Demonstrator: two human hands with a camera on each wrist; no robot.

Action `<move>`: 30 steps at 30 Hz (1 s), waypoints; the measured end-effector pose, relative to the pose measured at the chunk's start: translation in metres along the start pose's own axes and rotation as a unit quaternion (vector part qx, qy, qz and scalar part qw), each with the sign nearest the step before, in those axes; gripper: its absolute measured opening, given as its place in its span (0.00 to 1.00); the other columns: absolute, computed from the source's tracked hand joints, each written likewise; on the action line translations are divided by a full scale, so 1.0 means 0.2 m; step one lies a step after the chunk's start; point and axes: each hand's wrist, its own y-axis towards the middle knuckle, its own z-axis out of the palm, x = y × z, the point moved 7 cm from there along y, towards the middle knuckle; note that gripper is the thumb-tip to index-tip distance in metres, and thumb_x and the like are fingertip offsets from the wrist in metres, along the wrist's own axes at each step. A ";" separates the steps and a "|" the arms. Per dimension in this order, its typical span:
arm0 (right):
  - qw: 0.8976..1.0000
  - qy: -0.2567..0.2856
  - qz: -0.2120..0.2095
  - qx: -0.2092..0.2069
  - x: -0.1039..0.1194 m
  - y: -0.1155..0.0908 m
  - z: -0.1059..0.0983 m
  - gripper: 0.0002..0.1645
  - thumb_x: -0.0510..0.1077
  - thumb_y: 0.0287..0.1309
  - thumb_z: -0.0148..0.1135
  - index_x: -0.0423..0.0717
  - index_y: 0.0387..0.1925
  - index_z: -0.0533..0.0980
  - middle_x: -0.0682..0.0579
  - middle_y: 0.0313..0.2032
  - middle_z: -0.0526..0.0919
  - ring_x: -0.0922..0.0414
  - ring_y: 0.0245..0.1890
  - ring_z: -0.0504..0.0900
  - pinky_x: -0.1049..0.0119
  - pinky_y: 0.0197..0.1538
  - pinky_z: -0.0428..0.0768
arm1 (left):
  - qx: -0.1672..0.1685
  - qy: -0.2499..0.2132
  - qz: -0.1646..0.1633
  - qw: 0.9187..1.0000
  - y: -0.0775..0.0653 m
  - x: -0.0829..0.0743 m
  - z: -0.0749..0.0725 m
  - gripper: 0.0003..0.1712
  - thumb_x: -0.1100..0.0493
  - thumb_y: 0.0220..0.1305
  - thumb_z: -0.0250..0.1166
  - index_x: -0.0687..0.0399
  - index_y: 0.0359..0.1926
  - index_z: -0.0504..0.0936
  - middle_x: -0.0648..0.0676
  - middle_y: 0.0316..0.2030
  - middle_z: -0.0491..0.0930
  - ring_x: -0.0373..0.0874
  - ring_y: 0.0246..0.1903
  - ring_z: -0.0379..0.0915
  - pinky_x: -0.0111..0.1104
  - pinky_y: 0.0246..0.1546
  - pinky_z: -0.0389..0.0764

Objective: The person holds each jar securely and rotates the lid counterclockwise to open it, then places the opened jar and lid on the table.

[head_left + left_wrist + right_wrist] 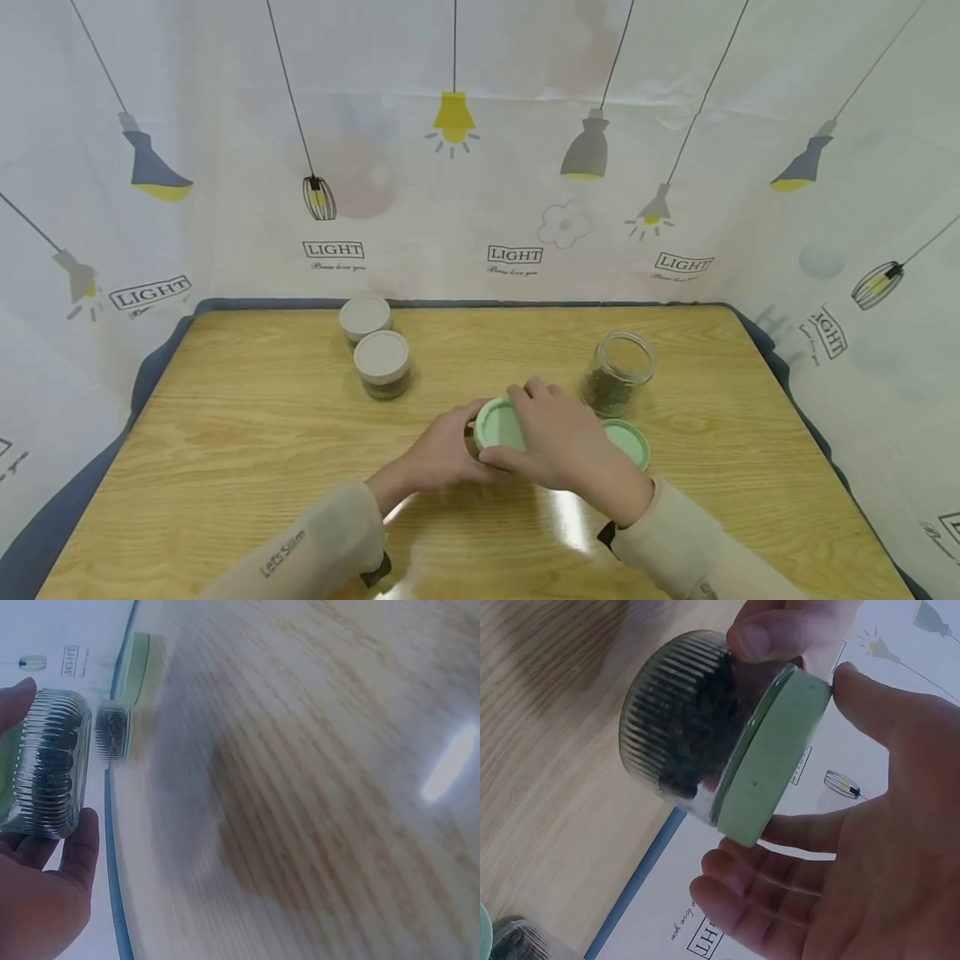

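Pale sleeves [330,533] are stretching over a glossy wood-grain bench [247,417], streaked with glare. Above it, the left hand [446,450] is gripping a ribbed glass jar [679,724] and the right hand [562,437] is gripping its green lid [776,757]. Lamp-printed cloth [427,267] is hanging behind; an open jar [611,390] is standing nearby.

We list one light-brown wooden table [225,433], bearing toward its left rear a front jar [382,360] and a rear jar [364,316], both with pale lids, the former partly hiding the latter. Around the back and sides we record white cloth [247,108], with a dark blue band [300,303] along the table's far edge. Printed on the cloth we enter a yellow lamp [453,117] near the centre, a grey lamp [587,150] to its right, a caged lamp [319,198] to its left, a blue lamp [155,162] farther left, a flower outline [565,224] and framed labels [333,250] reading LIGHT.
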 end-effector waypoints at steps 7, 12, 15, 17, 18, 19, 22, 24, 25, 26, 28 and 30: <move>0.999 -0.013 0.027 -0.023 0.03 0.00 0.01 0.52 0.79 0.49 0.53 0.38 0.55 0.70 0.43 0.42 0.74 0.47 0.36 0.77 0.56 0.29 0.78 | -0.013 0.005 0.012 1.000 0.02 0.03 0.01 0.49 0.46 0.42 0.78 0.44 0.65 0.66 0.43 0.55 0.74 0.37 0.53 0.71 0.37 0.54 0.75; 0.999 -0.008 0.031 -0.041 0.04 0.01 0.01 0.48 0.78 0.48 0.57 0.39 0.49 0.73 0.45 0.37 0.74 0.50 0.31 0.76 0.58 0.26 0.77 | -0.014 0.000 0.006 1.000 0.01 0.03 0.01 0.49 0.46 0.40 0.79 0.41 0.65 0.67 0.43 0.53 0.75 0.37 0.51 0.71 0.36 0.53 0.76; 0.999 -0.008 0.009 -0.043 0.04 0.02 0.00 0.47 0.76 0.46 0.60 0.41 0.50 0.74 0.45 0.40 0.76 0.50 0.35 0.77 0.57 0.31 0.79 | -0.004 0.000 0.010 1.000 0.01 0.03 0.01 0.48 0.48 0.40 0.79 0.41 0.64 0.67 0.43 0.54 0.75 0.38 0.51 0.72 0.35 0.52 0.77; 0.999 -0.007 -0.012 -0.042 0.05 0.02 0.00 0.46 0.75 0.45 0.62 0.42 0.51 0.74 0.45 0.43 0.77 0.49 0.38 0.78 0.57 0.33 0.80 | 0.005 0.006 0.016 1.000 0.01 0.03 0.01 0.47 0.48 0.42 0.79 0.43 0.64 0.67 0.44 0.55 0.75 0.38 0.52 0.72 0.35 0.52 0.77; 0.999 -0.007 -0.023 -0.041 0.05 0.02 0.00 0.46 0.75 0.45 0.63 0.43 0.51 0.74 0.45 0.45 0.77 0.49 0.39 0.78 0.56 0.35 0.80 | 0.009 0.010 0.018 1.000 0.01 0.03 0.01 0.47 0.47 0.42 0.78 0.44 0.65 0.67 0.44 0.55 0.75 0.38 0.52 0.72 0.35 0.52 0.77; 0.999 -0.006 -0.033 -0.039 0.05 0.02 0.00 0.46 0.74 0.44 0.64 0.43 0.52 0.74 0.46 0.46 0.77 0.49 0.40 0.78 0.56 0.36 0.80 | 0.012 0.015 0.019 1.000 0.01 0.03 0.01 0.48 0.47 0.42 0.78 0.44 0.65 0.67 0.44 0.55 0.75 0.38 0.52 0.72 0.34 0.52 0.77; 0.998 0.005 -0.060 -0.031 0.04 0.02 0.01 0.45 0.73 0.43 0.65 0.46 0.54 0.74 0.47 0.48 0.77 0.50 0.43 0.77 0.57 0.38 0.80 | 0.018 0.025 0.020 0.999 0.01 0.04 0.02 0.49 0.46 0.42 0.78 0.44 0.66 0.66 0.44 0.56 0.74 0.37 0.52 0.72 0.34 0.53 0.77; 0.997 0.014 -0.074 -0.024 0.04 0.03 0.01 0.46 0.73 0.43 0.66 0.47 0.56 0.73 0.49 0.49 0.76 0.52 0.44 0.76 0.57 0.39 0.79 | 0.019 0.028 0.018 0.999 0.01 0.05 0.02 0.49 0.45 0.42 0.78 0.43 0.65 0.66 0.43 0.55 0.74 0.36 0.52 0.71 0.34 0.53 0.76; 0.996 0.021 -0.081 -0.020 0.03 0.03 0.01 0.46 0.73 0.43 0.66 0.48 0.57 0.72 0.49 0.50 0.76 0.52 0.44 0.76 0.57 0.40 0.79 | 0.021 0.029 0.018 0.999 0.01 0.05 0.02 0.48 0.45 0.42 0.78 0.43 0.65 0.66 0.43 0.55 0.75 0.36 0.51 0.71 0.35 0.53 0.76; 0.996 0.027 -0.089 -0.018 0.03 0.03 0.01 0.46 0.72 0.42 0.66 0.48 0.57 0.72 0.50 0.50 0.76 0.52 0.45 0.75 0.57 0.41 0.79 | 0.022 0.029 0.018 0.999 0.01 0.06 0.02 0.48 0.44 0.42 0.78 0.42 0.65 0.66 0.43 0.54 0.75 0.36 0.51 0.71 0.35 0.53 0.76; 0.994 0.039 -0.102 -0.014 0.03 0.02 0.01 0.47 0.72 0.41 0.67 0.50 0.58 0.71 0.50 0.51 0.76 0.53 0.46 0.75 0.56 0.43 0.79 | 0.027 0.028 0.020 0.999 0.01 0.05 0.03 0.48 0.44 0.42 0.78 0.42 0.65 0.66 0.42 0.54 0.74 0.36 0.51 0.71 0.36 0.54 0.76; 0.992 0.048 -0.114 -0.012 0.03 0.02 0.01 0.48 0.72 0.41 0.67 0.50 0.60 0.71 0.51 0.52 0.75 0.53 0.47 0.74 0.56 0.44 0.79 | 0.032 0.027 0.020 0.999 0.01 0.05 0.03 0.48 0.44 0.42 0.77 0.42 0.65 0.66 0.42 0.54 0.74 0.36 0.51 0.71 0.36 0.54 0.76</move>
